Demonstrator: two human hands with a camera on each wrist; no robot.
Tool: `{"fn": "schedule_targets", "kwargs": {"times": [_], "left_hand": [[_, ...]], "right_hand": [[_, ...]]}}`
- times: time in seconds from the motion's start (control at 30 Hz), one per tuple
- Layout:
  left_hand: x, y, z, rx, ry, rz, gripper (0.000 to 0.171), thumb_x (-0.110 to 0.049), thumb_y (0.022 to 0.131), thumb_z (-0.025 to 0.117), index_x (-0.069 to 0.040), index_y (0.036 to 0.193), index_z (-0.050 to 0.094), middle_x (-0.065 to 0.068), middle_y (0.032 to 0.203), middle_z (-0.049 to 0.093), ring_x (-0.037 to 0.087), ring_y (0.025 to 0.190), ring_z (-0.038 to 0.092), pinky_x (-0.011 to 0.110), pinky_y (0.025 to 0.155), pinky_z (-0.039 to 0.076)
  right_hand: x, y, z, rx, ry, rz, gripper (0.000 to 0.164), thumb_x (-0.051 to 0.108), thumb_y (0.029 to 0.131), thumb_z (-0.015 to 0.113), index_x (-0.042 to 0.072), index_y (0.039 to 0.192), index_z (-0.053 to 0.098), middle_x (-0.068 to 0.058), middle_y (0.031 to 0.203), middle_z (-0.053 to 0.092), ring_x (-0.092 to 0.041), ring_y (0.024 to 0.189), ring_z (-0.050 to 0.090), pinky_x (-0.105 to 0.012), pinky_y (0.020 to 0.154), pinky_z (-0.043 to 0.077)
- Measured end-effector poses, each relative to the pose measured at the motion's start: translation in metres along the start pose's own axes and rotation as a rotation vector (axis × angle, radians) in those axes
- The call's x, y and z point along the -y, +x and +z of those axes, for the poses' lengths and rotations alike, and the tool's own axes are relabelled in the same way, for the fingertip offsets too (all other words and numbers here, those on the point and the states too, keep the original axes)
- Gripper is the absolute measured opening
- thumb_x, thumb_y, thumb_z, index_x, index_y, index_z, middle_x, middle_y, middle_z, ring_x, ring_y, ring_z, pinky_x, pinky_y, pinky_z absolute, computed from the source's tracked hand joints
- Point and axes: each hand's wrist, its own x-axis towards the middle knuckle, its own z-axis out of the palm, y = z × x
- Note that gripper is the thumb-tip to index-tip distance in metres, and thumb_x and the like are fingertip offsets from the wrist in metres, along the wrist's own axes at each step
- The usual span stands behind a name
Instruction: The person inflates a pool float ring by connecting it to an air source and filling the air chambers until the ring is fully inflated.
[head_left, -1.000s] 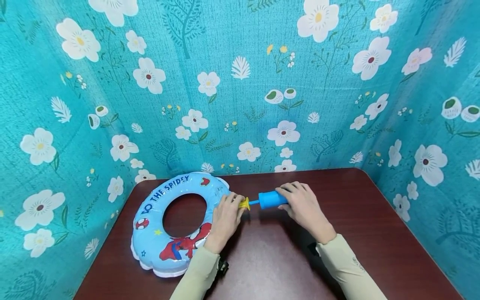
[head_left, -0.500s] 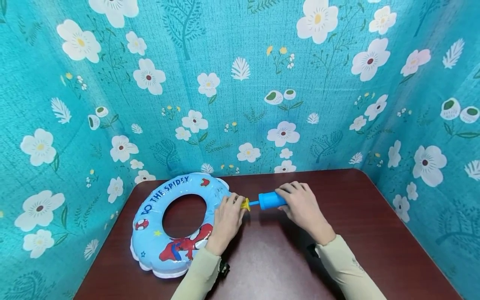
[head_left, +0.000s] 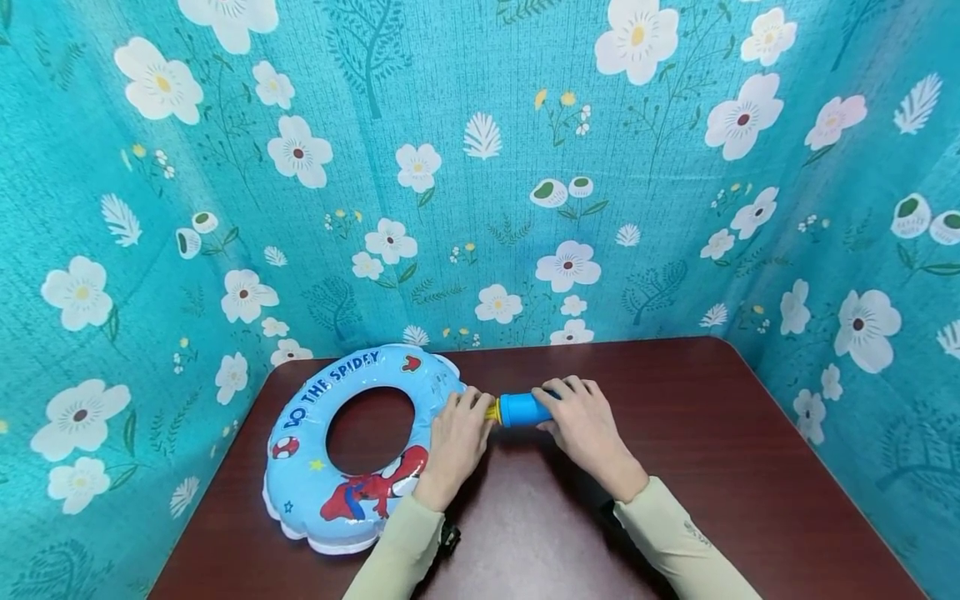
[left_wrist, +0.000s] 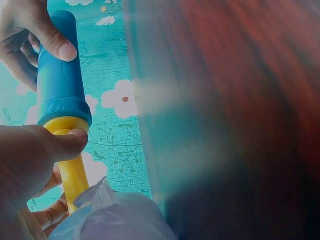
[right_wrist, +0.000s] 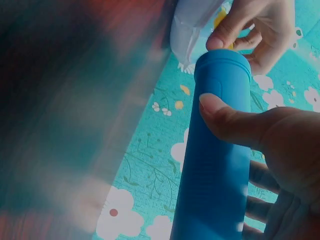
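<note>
A hand pump with a blue barrel and a yellow nozzle end lies level between the two hands. The left hand grips the yellow end, its thumb against the yellow collar in the left wrist view. Around the blue barrel curls the right hand, thumb along its side. The yellow collar sits right up against the barrel's rim. Beside the left hand lies a light blue swim ring with a red cartoon figure; the pump's yellow end meets its edge in the left wrist view.
The dark red-brown table carries the ring on its left side. Behind and at both sides hangs a turquoise floral curtain, close to the table's back edge.
The right hand has moved left with the blue barrel, and the thin blue rod that showed between barrel and yellow end has gone inside. The left hand and ring stay nearly still.
</note>
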Motion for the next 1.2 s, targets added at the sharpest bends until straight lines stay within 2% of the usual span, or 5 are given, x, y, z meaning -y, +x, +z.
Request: {"fn": "schedule_targets", "kwargs": {"times": [0.37, 0.63, 0.73, 0.97, 1.2], "left_hand": [[0.001, 0.0, -0.002, 0.001, 0.001, 0.003, 0.023, -0.029, 0.098, 0.081, -0.019, 0.117, 0.071, 0.002, 0.108, 0.068, 0.025, 0.092, 0.061, 0.04, 0.073, 0.056], [0.003, 0.001, -0.002, 0.006, 0.036, 0.002, 0.022, -0.03, 0.098, 0.081, -0.02, 0.115, 0.071, 0.001, 0.107, 0.069, 0.026, 0.092, 0.064, 0.04, 0.075, 0.056], [0.003, 0.001, -0.003, 0.002, 0.041, 0.006, 0.023, -0.03, 0.098, 0.081, -0.019, 0.115, 0.071, 0.001, 0.107, 0.069, 0.025, 0.091, 0.064, 0.039, 0.074, 0.056], [0.001, 0.001, -0.003, -0.002, 0.031, -0.006, 0.025, -0.03, 0.097, 0.082, -0.02, 0.117, 0.071, 0.0, 0.109, 0.069, 0.024, 0.091, 0.063, 0.039, 0.074, 0.056], [-0.001, 0.001, -0.004, 0.024, 0.025, -0.012, 0.026, -0.029, 0.097, 0.082, -0.02, 0.119, 0.071, 0.0, 0.111, 0.069, 0.024, 0.092, 0.062, 0.04, 0.075, 0.058]], "right_hand": [[-0.009, 0.001, -0.009, 0.072, 0.038, 0.016, 0.057, 0.035, 0.079, 0.097, 0.019, 0.13, 0.077, -0.006, 0.123, 0.076, -0.032, 0.109, 0.067, -0.052, 0.094, 0.056], [-0.043, -0.003, -0.032, 0.097, 0.103, 0.078, 0.056, 0.025, 0.075, 0.1, 0.014, 0.126, 0.079, -0.009, 0.121, 0.077, -0.034, 0.109, 0.068, -0.053, 0.092, 0.054], [-0.05, -0.004, -0.037, 0.103, 0.126, 0.07, 0.056, 0.025, 0.074, 0.1, 0.012, 0.125, 0.08, -0.011, 0.121, 0.077, -0.034, 0.109, 0.068, -0.053, 0.092, 0.053], [-0.027, 0.001, -0.021, 0.076, 0.085, -0.005, 0.055, 0.031, 0.079, 0.097, 0.013, 0.127, 0.078, -0.009, 0.122, 0.076, -0.033, 0.11, 0.066, -0.053, 0.093, 0.053], [-0.003, 0.0, -0.005, 0.016, 0.071, -0.018, 0.056, 0.029, 0.079, 0.097, 0.016, 0.13, 0.077, -0.008, 0.123, 0.075, -0.032, 0.111, 0.066, -0.054, 0.095, 0.053]]}}
